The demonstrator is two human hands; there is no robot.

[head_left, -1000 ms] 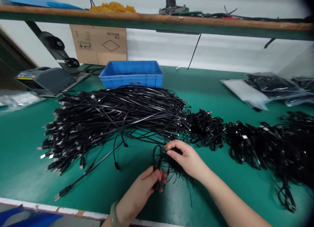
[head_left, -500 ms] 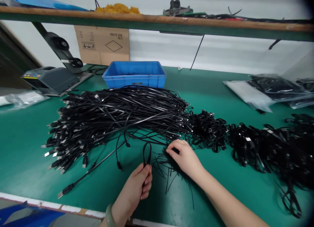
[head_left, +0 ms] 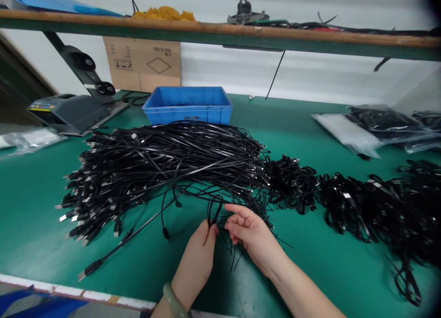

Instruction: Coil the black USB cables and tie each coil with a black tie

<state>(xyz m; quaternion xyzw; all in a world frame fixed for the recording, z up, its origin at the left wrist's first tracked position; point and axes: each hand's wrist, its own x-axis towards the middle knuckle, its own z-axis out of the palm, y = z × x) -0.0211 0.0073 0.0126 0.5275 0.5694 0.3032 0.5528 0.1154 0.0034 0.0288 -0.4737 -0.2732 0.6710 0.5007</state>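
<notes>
Both hands are converging since the earlier frame: the left hand (head_left: 195,263) is shifting toward the centre of the bench, and the right hand (head_left: 253,237) is lifting off the tangle and opening. The left hand is maintaining a narrow pinch, holding a black cable loop (head_left: 214,211) upright at its fingertips, just below the front edge of the flat cable bundle (head_left: 165,166). The right hand is spreading its fingers wide just beside the loop, with no cable visibly gripped. The thin black strands (head_left: 234,249) are lying beneath both hands on the green bench (head_left: 34,226). The step in hand appears to be separating one cable from the strands; the next move calls for the right hand closing on the loop or its strands.
</notes>
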